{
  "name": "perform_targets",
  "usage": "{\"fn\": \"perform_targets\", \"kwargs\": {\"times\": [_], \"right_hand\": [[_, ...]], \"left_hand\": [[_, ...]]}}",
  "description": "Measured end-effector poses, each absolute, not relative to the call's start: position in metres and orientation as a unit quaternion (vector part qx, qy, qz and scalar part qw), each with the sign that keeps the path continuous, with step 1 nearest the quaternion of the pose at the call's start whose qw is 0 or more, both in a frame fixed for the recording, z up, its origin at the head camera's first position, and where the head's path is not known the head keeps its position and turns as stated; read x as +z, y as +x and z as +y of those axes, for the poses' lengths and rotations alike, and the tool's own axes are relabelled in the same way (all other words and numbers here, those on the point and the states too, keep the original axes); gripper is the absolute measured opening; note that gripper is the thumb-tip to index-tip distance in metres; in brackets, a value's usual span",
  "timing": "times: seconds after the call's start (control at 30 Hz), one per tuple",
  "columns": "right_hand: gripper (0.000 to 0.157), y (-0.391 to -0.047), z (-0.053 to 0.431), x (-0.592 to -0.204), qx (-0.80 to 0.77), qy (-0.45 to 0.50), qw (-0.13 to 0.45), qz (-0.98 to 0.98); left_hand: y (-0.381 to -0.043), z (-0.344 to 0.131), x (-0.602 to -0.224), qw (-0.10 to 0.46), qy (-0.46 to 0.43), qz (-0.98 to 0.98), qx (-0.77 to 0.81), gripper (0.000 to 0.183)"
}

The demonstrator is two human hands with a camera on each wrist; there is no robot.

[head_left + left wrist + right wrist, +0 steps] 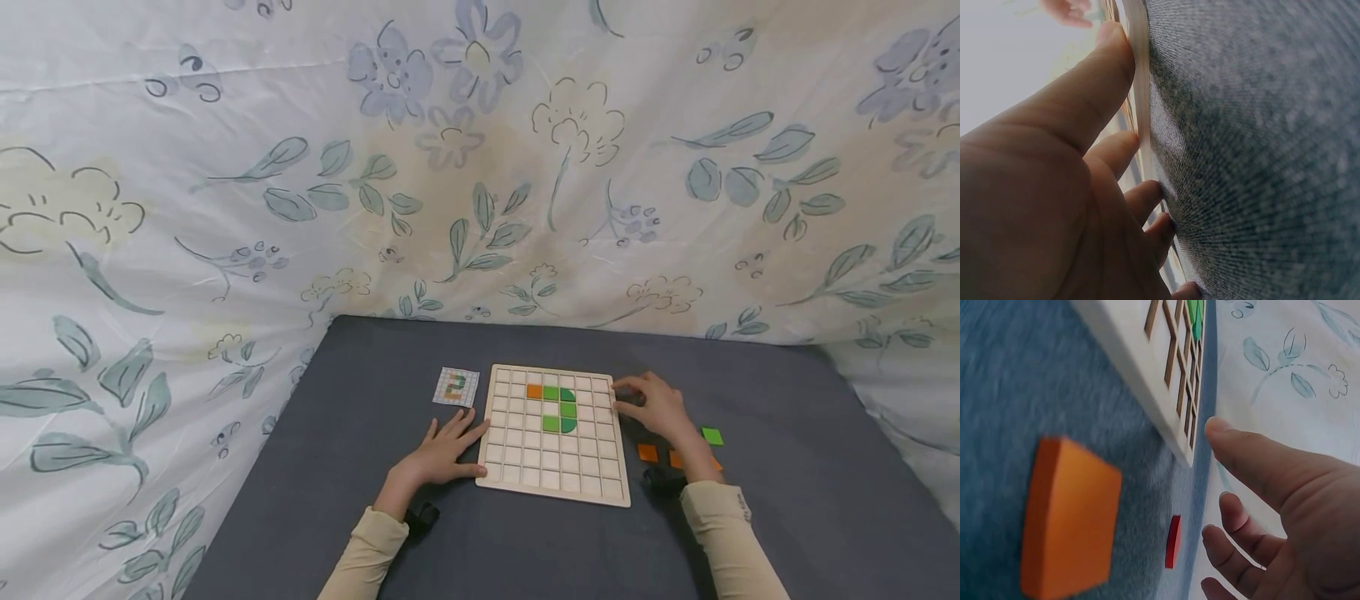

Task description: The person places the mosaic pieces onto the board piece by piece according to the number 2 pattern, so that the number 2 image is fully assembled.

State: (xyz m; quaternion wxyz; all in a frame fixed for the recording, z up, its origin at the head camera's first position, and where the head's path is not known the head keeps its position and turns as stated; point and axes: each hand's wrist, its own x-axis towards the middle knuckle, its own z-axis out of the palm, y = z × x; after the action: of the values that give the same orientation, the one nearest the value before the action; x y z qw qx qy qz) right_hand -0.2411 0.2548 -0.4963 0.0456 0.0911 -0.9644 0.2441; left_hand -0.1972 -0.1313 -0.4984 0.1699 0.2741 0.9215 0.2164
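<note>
A pale wooden grid board [529,457] lies on the dark cloth. In its upper middle cells sit an orange square [534,392], several light green squares [567,410] and dark green rounded tiles [568,425]. My left hand [442,454] spreads its fingers by the board's left side. Its thumb [1107,69] and forefinger touch the board edge in the left wrist view. Over at the upper right edge is my right hand [660,406], thumb and forefinger close to the rim. Nothing shows between its loosely bent fingers in the right wrist view.
A small printed pattern card [455,387] lies left of the board's top corner. Loose orange tiles [647,452] and a green tile [712,437] lie right of the board, some partly under the right forearm. A flowered curtain [480,250] hangs behind the table.
</note>
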Motion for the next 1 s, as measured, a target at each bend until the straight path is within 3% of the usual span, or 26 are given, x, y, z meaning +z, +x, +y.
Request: {"fn": "perform_targets", "kwargs": {"times": [1.0], "right_hand": [[0.037,-0.257,0.294,-0.491,0.228,0.05,0.008,-0.972]], "left_hand": [[-0.199,-0.13,-0.499,0.164,0.272,0.922,0.22,0.077]]}}
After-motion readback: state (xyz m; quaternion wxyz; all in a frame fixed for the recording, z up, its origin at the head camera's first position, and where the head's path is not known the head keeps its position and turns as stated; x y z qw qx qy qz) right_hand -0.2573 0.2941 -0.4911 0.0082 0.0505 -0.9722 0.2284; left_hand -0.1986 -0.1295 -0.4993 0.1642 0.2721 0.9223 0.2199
